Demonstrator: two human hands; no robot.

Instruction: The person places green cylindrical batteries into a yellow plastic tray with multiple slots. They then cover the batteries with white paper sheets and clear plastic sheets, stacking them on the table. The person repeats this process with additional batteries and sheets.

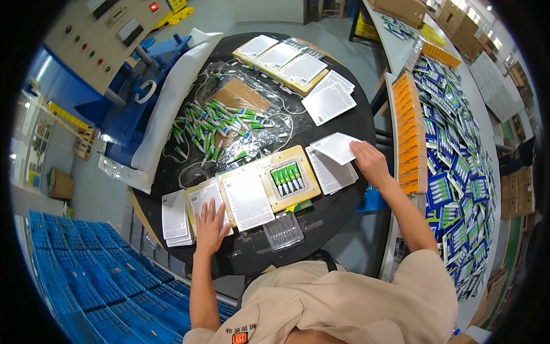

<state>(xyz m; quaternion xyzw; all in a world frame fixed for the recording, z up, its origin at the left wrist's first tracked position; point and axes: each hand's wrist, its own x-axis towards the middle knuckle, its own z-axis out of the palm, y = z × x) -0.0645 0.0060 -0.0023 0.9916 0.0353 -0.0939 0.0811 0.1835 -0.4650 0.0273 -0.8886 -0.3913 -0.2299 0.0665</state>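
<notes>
My left hand (211,227) lies with fingers spread on a white printed card (200,198) at the left end of a yellowish tray (295,153). Pinched in my right hand (371,164) is another white card (332,147), tilted above a stack of cards (331,174) beside the tray's right end. A larger white card (247,195) covers the tray's middle. In the uncovered right slot, several small green-and-white tubes (287,176) sit in a clear blister. More cards (174,217) are stacked left of my left hand. Below the tray lies a clear plastic blister (283,231).
Loose green-and-white tubes (215,126) are heaped on clear plastic film across the round black table (338,221). A second card-covered tray (298,86) lies beyond. A press machine (137,86) stands left, blue bins (97,269) lower left. Blue-and-green packs (455,189) fill the right table.
</notes>
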